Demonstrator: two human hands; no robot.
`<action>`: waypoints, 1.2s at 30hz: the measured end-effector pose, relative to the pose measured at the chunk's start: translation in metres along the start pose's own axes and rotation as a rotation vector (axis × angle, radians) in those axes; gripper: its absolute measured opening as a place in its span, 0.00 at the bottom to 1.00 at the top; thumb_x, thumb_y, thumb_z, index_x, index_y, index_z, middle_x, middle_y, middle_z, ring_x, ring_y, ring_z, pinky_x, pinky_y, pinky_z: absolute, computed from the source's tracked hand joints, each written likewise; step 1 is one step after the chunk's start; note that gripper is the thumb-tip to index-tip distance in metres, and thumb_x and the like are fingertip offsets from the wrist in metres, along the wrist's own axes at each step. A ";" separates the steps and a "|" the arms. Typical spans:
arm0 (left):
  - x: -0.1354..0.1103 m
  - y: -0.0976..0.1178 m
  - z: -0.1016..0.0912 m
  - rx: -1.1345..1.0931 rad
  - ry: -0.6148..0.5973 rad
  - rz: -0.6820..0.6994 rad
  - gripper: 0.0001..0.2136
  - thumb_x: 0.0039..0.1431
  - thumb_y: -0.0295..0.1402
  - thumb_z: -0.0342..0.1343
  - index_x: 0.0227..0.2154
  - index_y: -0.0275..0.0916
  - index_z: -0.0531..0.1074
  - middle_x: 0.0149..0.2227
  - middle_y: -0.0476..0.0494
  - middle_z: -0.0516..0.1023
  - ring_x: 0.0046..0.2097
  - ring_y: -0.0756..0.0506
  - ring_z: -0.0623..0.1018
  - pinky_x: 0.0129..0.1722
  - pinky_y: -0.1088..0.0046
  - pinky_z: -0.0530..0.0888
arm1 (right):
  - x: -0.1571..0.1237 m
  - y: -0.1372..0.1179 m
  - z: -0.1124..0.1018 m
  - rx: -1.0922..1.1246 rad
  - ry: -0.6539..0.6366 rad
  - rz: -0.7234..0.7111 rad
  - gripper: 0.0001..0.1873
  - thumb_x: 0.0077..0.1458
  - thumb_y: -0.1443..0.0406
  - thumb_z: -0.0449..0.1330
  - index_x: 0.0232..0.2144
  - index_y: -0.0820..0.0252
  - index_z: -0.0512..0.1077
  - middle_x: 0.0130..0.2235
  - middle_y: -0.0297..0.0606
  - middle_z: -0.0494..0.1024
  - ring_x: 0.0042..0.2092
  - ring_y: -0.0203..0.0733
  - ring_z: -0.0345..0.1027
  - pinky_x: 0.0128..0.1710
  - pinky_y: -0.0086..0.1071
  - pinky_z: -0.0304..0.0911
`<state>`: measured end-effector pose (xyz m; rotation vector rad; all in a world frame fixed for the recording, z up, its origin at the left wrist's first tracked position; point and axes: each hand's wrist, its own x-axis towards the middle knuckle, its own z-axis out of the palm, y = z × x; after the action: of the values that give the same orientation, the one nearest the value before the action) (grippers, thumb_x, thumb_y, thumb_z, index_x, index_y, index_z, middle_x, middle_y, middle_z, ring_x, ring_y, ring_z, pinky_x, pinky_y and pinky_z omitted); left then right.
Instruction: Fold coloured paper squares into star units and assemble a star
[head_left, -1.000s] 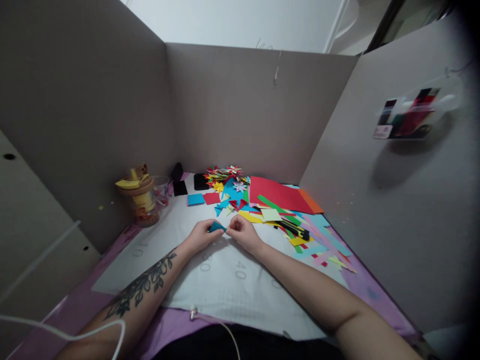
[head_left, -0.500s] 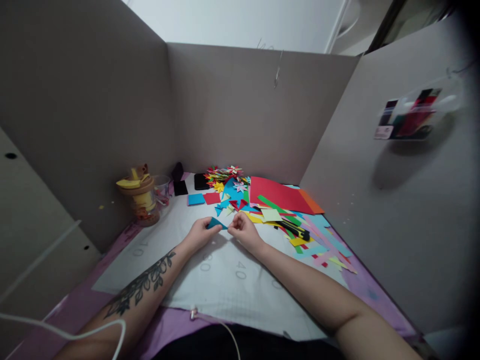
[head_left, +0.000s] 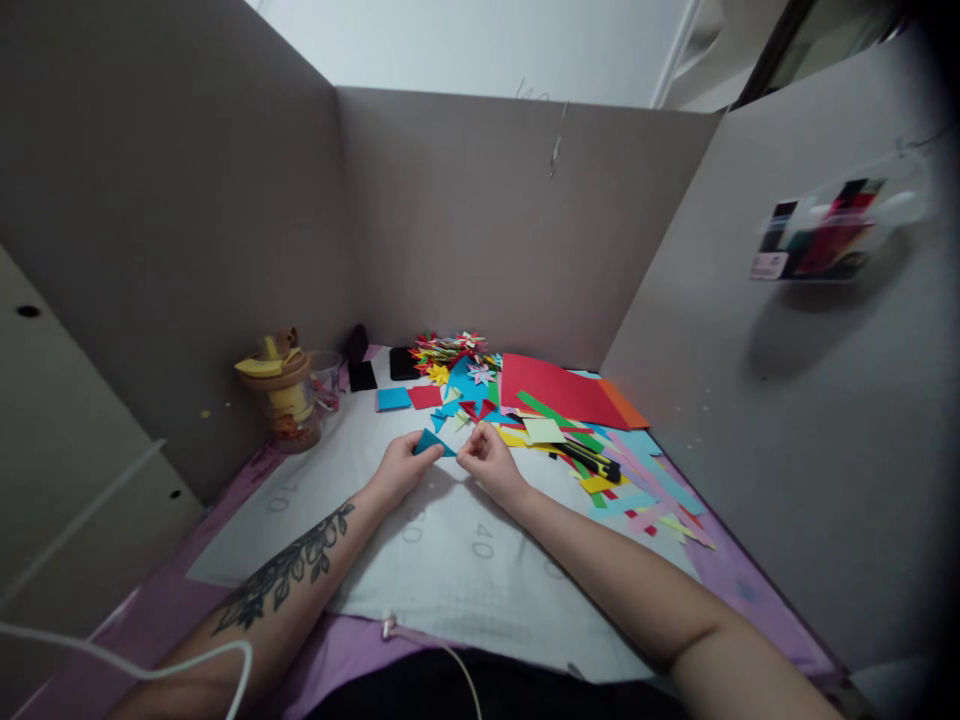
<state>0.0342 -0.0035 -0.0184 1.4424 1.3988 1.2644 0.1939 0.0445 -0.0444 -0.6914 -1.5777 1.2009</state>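
A folded blue paper triangle [head_left: 429, 441] is held above the white sheet on the table. My left hand [head_left: 403, 464] is closed on it, thumb on the near side. At the paper's right-hand point, my right hand [head_left: 489, 460] has its thumb and finger pinched together on the tip. Just beyond my hands lie small folded red pieces [head_left: 478, 411] and a small folded blue piece [head_left: 438, 421]. Behind them are a blue paper square [head_left: 393, 399] and a red paper square [head_left: 425, 397].
Folded paper stars [head_left: 450, 350] are heaped at the back. Red paper sheets [head_left: 559, 388], coloured strips [head_left: 634, 500] and a yellow-black cutter knife [head_left: 589, 460] lie to the right. A brown-lidded jar [head_left: 291, 400] stands left. Grey partitions [head_left: 517, 220] enclose the table.
The blue paper triangle is turned up slightly, showing more of its face. Both hands keep nearly the same place and grip.
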 end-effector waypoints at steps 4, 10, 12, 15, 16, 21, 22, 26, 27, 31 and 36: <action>0.001 -0.003 -0.001 0.067 0.035 0.048 0.16 0.48 0.43 0.55 0.18 0.37 0.59 0.18 0.56 0.58 0.22 0.54 0.59 0.21 0.78 0.56 | -0.001 0.001 -0.003 -0.028 -0.062 0.048 0.08 0.45 0.64 0.58 0.30 0.59 0.64 0.26 0.30 0.66 0.27 0.33 0.60 0.26 0.27 0.58; 0.002 -0.004 -0.002 0.177 0.021 0.135 0.15 0.48 0.42 0.53 0.17 0.37 0.60 0.19 0.54 0.59 0.25 0.52 0.61 0.25 0.77 0.59 | -0.003 -0.001 -0.003 -0.244 -0.058 -0.011 0.05 0.47 0.64 0.57 0.24 0.60 0.67 0.26 0.32 0.69 0.28 0.35 0.62 0.27 0.28 0.58; 0.001 -0.002 -0.002 0.196 0.010 0.148 0.14 0.48 0.41 0.53 0.17 0.37 0.60 0.19 0.54 0.60 0.25 0.52 0.61 0.25 0.77 0.59 | -0.003 -0.003 -0.003 -0.316 -0.047 -0.060 0.05 0.48 0.65 0.57 0.22 0.60 0.67 0.26 0.33 0.69 0.29 0.35 0.62 0.27 0.28 0.58; 0.001 0.000 -0.003 0.196 0.009 0.133 0.14 0.48 0.40 0.53 0.17 0.38 0.59 0.19 0.53 0.59 0.25 0.52 0.61 0.25 0.77 0.59 | -0.004 -0.006 -0.004 -0.415 -0.057 -0.142 0.06 0.48 0.67 0.56 0.21 0.59 0.67 0.25 0.33 0.68 0.29 0.36 0.62 0.28 0.29 0.57; 0.001 0.000 -0.003 0.187 0.005 0.126 0.13 0.48 0.39 0.53 0.17 0.38 0.59 0.20 0.53 0.59 0.25 0.52 0.61 0.25 0.77 0.59 | -0.005 -0.007 -0.004 -0.441 -0.064 -0.171 0.07 0.48 0.68 0.56 0.20 0.59 0.67 0.25 0.33 0.68 0.29 0.36 0.61 0.28 0.29 0.57; 0.001 -0.002 -0.001 0.095 -0.010 0.085 0.12 0.48 0.38 0.54 0.18 0.37 0.60 0.20 0.54 0.59 0.25 0.52 0.60 0.24 0.78 0.58 | -0.007 -0.012 -0.004 -0.478 -0.095 -0.288 0.08 0.48 0.71 0.53 0.19 0.59 0.65 0.24 0.33 0.67 0.29 0.36 0.61 0.31 0.30 0.57; 0.001 -0.003 -0.001 0.067 -0.016 0.072 0.13 0.48 0.38 0.55 0.18 0.37 0.60 0.19 0.54 0.59 0.24 0.53 0.60 0.23 0.78 0.57 | -0.007 -0.012 -0.004 -0.477 -0.098 -0.301 0.08 0.48 0.71 0.53 0.19 0.59 0.65 0.25 0.33 0.67 0.29 0.37 0.61 0.31 0.30 0.57; 0.001 -0.005 0.000 -0.056 -0.067 0.010 0.14 0.48 0.39 0.56 0.19 0.37 0.60 0.17 0.56 0.58 0.21 0.54 0.58 0.21 0.78 0.55 | -0.008 -0.013 -0.002 -0.468 -0.084 -0.333 0.08 0.47 0.72 0.52 0.19 0.58 0.64 0.24 0.33 0.66 0.30 0.37 0.61 0.31 0.31 0.56; 0.001 -0.006 0.000 -0.076 -0.074 -0.003 0.13 0.48 0.40 0.56 0.19 0.37 0.60 0.17 0.56 0.58 0.21 0.54 0.57 0.20 0.78 0.54 | -0.008 -0.013 -0.001 -0.463 -0.082 -0.330 0.08 0.47 0.72 0.52 0.19 0.58 0.63 0.24 0.33 0.66 0.30 0.37 0.60 0.31 0.30 0.56; 0.001 -0.007 0.001 -0.103 -0.064 -0.032 0.14 0.48 0.40 0.57 0.20 0.37 0.60 0.16 0.57 0.57 0.20 0.55 0.57 0.19 0.78 0.53 | -0.008 -0.015 -0.001 -0.431 -0.084 -0.290 0.08 0.47 0.72 0.52 0.19 0.59 0.63 0.24 0.32 0.64 0.28 0.35 0.59 0.28 0.29 0.55; 0.002 -0.007 0.000 -0.126 -0.048 -0.032 0.14 0.47 0.40 0.57 0.19 0.37 0.61 0.16 0.56 0.59 0.19 0.55 0.57 0.19 0.78 0.53 | -0.007 -0.015 -0.004 -0.405 -0.074 -0.262 0.08 0.47 0.72 0.52 0.18 0.59 0.62 0.24 0.32 0.64 0.27 0.34 0.58 0.28 0.28 0.54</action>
<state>0.0325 -0.0003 -0.0252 1.3511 1.2825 1.2665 0.2016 0.0347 -0.0329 -0.6729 -1.9318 0.7283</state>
